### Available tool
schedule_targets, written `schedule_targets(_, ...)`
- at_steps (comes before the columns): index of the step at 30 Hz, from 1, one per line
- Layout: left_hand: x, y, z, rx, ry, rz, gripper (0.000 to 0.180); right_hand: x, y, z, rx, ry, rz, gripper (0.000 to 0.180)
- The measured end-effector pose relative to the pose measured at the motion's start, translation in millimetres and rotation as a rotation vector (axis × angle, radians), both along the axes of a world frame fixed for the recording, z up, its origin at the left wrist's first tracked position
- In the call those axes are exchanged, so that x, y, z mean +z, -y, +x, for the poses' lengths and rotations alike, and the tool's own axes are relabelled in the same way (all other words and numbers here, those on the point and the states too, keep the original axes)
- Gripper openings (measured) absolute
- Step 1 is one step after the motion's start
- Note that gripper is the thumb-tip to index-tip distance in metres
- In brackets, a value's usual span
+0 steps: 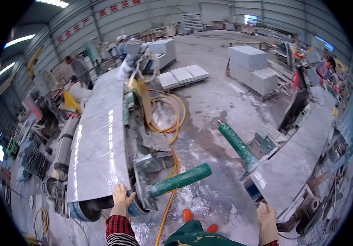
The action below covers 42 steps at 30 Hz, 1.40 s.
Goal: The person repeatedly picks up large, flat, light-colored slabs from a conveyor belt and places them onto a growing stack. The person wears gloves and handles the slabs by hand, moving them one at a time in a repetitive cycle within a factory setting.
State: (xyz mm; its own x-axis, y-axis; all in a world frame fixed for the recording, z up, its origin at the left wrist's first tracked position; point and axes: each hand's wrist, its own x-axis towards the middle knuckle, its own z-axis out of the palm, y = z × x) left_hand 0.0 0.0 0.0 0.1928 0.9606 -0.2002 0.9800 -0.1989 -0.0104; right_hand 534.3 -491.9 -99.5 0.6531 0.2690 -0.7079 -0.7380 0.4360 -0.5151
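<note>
Rests the gloved left hand (pixel 121 198) on the near right corner of the left slab (pixel 98 131), long and pale gray, fingers extended, thumb apart, gripping nothing. Holds the gloved right hand (pixel 266 215) at the near end of the right slab (pixel 287 172), fingers bent; cannot make out whether gripping its edge. Has one green cylinder (pixel 180 180) jutting out beside each slab. Stands in orange boots (pixel 187 215) on the wet floor (pixel 209 106), near a yellow hose (pixel 166 212).
</note>
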Motion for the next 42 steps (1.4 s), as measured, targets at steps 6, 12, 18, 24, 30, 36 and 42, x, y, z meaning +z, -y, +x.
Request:
schedule_targets(6,13.3,1.8,-6.6,-0.004,0.048,-0.005,0.099,10.2,-28.7,-46.3,0.123,0.051,-0.046,0.045)
schedule_targets(12,6.9,15.4,-29.6,-0.151,0.053,0.170,0.085,2.8,-67.8,-125.3,0.356,0.080,-0.077,0.045)
schedule_targets(18,16.0,4.3,-100.6,-0.421,0.301,0.305,0.074,5.5,-120.1,-222.1,0.509,0.193,-0.156,0.043)
schedule_targets(24,45.4,-29.2,-205.5,-0.218,0.128,0.195,0.104,44.0,-175.8,-318.7,0.744,0.332,-0.278,0.036)
schedule_targets(30,28.7,-63.1,-277.4,-0.091,0.042,0.144,0.120,57.4,-225.2,-380.6,1.017,0.481,-0.345,0.040)
schedule_targets(36,23.1,-58.4,-269.6,-0.042,0.069,0.091,0.115,68.6,-280.0,-406.3,1.286,0.850,-0.088,0.039)
schedule_targets(42,5.5,-63.1,-278.1,-0.052,0.076,0.174,0.088,115.5,-379.4,-449.2,1.493,1.515,-0.231,0.045)
